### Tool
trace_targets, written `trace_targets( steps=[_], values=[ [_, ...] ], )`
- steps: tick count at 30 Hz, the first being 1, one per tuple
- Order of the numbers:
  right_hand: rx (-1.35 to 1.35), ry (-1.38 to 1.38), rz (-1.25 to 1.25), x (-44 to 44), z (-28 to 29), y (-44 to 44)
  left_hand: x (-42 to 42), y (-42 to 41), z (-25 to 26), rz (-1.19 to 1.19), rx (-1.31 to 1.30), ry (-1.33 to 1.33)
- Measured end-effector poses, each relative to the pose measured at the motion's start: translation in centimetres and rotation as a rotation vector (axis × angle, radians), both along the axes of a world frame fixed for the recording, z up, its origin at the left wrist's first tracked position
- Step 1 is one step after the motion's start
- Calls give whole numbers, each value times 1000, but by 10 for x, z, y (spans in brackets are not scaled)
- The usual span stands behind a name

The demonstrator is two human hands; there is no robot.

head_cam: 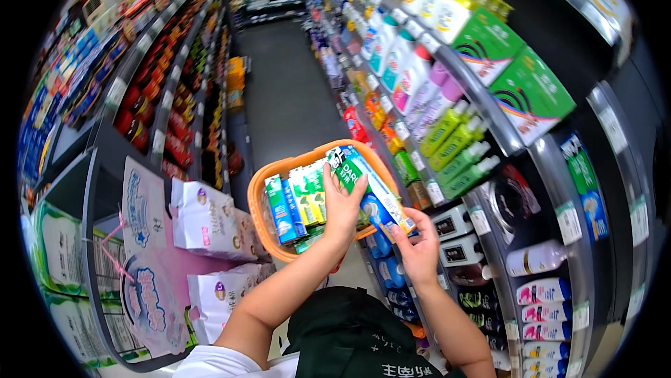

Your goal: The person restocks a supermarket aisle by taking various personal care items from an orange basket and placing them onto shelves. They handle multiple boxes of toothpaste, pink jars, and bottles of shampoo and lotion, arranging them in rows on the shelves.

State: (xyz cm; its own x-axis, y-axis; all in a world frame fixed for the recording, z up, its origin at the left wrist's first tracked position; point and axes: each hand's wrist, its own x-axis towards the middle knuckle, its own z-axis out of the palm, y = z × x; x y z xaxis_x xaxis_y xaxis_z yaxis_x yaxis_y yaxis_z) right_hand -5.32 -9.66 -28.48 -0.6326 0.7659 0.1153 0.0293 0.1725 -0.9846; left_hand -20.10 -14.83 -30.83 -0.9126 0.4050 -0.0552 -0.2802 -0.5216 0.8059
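Both my hands hold a green, white and blue Darlie toothpaste box (369,189), tilted over the right part of an orange plastic basket (257,189). My left hand (343,202) grips its upper left end, while the fingers of my right hand (418,244) pinch the lower right end. In the basket lie several more boxes: a blue and green toothpaste box (283,213) at the left and green and yellow boxes (310,189) beside it. What supports the basket is hidden. One similar toothpaste box (584,186) stands on a shelf at the right.
Shelves on the right carry detergent bottles (411,81), green pump bottles (456,136), green cartons (532,95) and pink-and-white tubes (543,291). At left stand white packages (207,218) and a hanging pink sign (149,294). A dark aisle floor (285,79) runs ahead between the shelves.
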Motion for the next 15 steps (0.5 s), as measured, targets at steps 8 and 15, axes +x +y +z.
trace_targets(
  steps=[8,15],
  values=[
    [-539,-82,174,-77,-134,-43,-12,-60,-126,23,-550,198],
    [-596,-219,192,-121,-205,-63,-30,-86,-185,78,-781,272]
  ],
)
